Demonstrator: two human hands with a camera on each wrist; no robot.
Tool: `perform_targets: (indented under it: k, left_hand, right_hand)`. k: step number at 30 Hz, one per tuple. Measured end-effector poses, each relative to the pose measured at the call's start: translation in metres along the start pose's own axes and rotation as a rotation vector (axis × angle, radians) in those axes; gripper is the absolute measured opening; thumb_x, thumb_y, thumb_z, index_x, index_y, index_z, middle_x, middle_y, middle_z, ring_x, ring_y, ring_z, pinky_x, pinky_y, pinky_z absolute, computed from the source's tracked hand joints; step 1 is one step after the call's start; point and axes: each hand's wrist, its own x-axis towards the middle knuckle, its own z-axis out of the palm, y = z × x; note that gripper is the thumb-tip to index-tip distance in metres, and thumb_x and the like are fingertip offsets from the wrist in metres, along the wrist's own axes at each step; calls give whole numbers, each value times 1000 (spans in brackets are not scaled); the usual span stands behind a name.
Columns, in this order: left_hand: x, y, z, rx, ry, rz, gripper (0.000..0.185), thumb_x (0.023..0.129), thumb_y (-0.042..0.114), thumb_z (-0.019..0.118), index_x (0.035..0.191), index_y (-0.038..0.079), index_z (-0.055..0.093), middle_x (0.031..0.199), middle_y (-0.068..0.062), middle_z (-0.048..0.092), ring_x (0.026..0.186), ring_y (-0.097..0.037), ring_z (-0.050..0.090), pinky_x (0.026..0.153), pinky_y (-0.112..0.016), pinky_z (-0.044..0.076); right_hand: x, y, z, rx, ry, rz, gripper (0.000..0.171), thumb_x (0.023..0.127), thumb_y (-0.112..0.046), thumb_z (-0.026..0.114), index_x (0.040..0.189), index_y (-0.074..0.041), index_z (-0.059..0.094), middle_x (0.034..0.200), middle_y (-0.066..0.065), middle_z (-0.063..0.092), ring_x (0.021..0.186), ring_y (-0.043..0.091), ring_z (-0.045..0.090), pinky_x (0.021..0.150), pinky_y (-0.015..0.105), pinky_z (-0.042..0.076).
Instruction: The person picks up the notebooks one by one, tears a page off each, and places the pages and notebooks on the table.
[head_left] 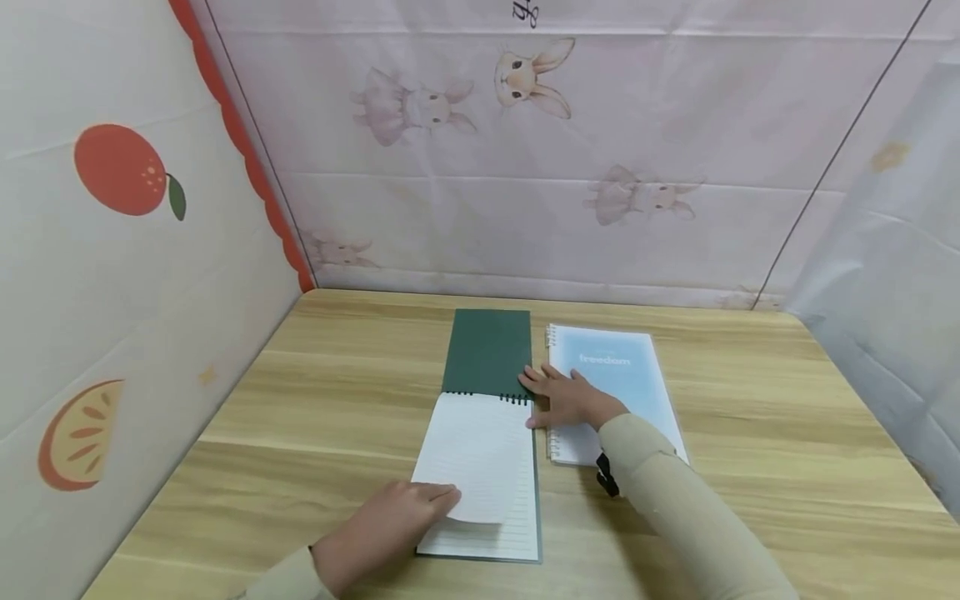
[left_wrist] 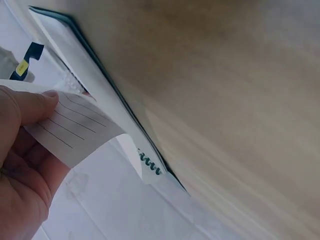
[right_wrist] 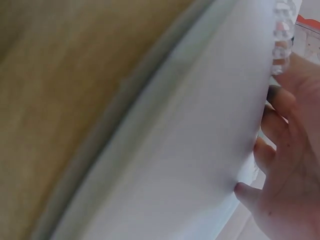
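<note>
Pale wood grain runs across the table [head_left: 322, 400], the largest thing here, walled on three sides by printed cloth [head_left: 600, 158] with rabbits and oranges. Under both hands lies the green notebook [head_left: 487, 354], spiral-bound at the top, its cover flipped away from the person and flat on the table. Just right of it, beneath the right wrist, lies the blue notebook [head_left: 622, 371], closed. The right hand [head_left: 570, 398] rests with flat, relaxed fingers across the gap between the two notebooks, fingertips on the green cover by the coil. The left hand [head_left: 382, 529] has its grip pinched on the lined page [head_left: 476, 454] at its lower edge, curling it up off the sheets beneath. The right wrist view is blurred; only fingers [right_wrist: 280, 100] against a white sheet show.
</note>
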Motion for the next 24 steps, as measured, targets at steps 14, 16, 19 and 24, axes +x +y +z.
perform_targets:
  k: [14, 16, 19, 24]
  left_hand:
    - [-14, -5, 6, -205, 74, -27, 40, 84, -2, 63, 124, 1, 61, 111, -8, 70, 98, -15, 68, 78, -27, 56]
    - [-14, -5, 6, -202, 74, -32, 40, 84, -2, 63, 124, 2, 62, 111, -8, 70, 97, -14, 68, 77, -27, 56]
    - [-15, -6, 4, -194, 85, -42, 40, 84, -1, 63, 123, 3, 63, 110, -8, 71, 94, -15, 69, 75, -27, 56]
    - [-15, -6, 2, -194, 43, -77, 39, 85, 0, 62, 123, 3, 63, 111, -8, 70, 95, -16, 69, 75, -29, 56]
  right_hand:
    - [-1, -5, -2, 13, 9, 14, 85, 86, -50, 62, 154, -20, 21, 161, 3, 10, 147, 31, 2, 113, 62, 5]
    - [0, -6, -2, 23, 8, 18, 85, 86, -50, 63, 154, -20, 21, 161, 2, 10, 147, 30, 1, 113, 62, 5]
    - [0, -6, -3, 28, 4, 29, 86, 85, -50, 63, 154, -21, 20, 161, 1, 10, 147, 29, 1, 114, 61, 4]
    - [0, -7, -3, 23, -5, 49, 86, 85, -51, 64, 154, -24, 19, 161, -2, 8, 148, 27, -1, 115, 59, 4]
